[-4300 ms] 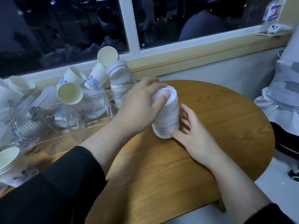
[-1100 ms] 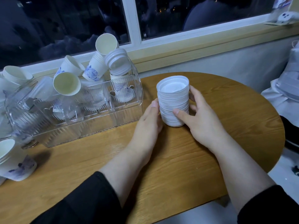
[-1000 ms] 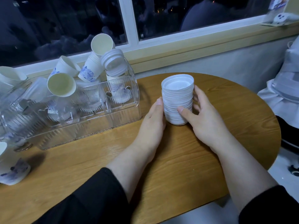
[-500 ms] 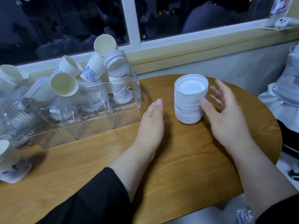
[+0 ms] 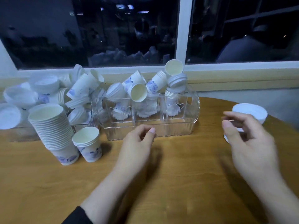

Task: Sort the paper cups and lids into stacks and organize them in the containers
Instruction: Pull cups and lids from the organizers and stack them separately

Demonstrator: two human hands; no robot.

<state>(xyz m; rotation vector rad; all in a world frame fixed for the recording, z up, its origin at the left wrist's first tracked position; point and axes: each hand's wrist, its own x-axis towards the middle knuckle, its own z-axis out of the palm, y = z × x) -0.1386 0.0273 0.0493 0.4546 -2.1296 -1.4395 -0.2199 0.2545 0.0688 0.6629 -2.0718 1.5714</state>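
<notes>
Cups (image 5: 138,92) tumbled in clear container (image 5: 178,126) | lids (image 5: 177,80) among them | both hands loosely curled, holding nothing

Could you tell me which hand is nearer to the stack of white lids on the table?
The right hand: it hangs just in front of the lid stack, partly covering it. The left hand lies well off to its left.

2 bare forearms, left hand (image 5: 137,143) and right hand (image 5: 247,143) without rings or gloves, short plain nails, black sleeve (image 5: 77,216) on the left arm
</notes>
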